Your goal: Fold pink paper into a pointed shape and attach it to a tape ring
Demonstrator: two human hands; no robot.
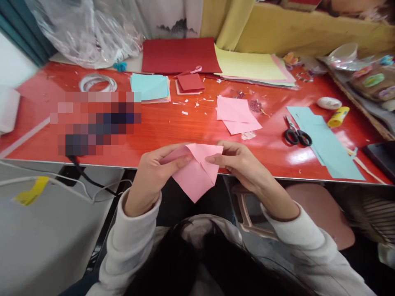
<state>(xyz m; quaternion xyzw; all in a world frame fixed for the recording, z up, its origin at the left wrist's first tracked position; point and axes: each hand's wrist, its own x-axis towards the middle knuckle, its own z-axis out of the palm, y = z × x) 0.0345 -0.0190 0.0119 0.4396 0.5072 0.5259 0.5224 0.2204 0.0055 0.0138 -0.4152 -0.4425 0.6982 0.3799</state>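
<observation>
Both my hands hold one sheet of pink paper (195, 179) at the table's front edge, with its lower corner hanging below the edge. The sheet is creased, and part of it is folded over at the upper right. My left hand (157, 170) grips the left side, thumb on top and fingers hidden underneath. My right hand (239, 162) pinches the right side near the upper corner between thumb and fingers. More pink sheets (236, 113) lie on the table just beyond my right hand.
On the red table (185, 133) lie black-handled scissors (298, 135), blue paper (336, 152), a yellow roll (338, 116), blue squares (149, 86), red squares (190, 83) and large red sheets (180, 55). Paper scraps are scattered mid-table. A pink stool (321, 209) stands below right.
</observation>
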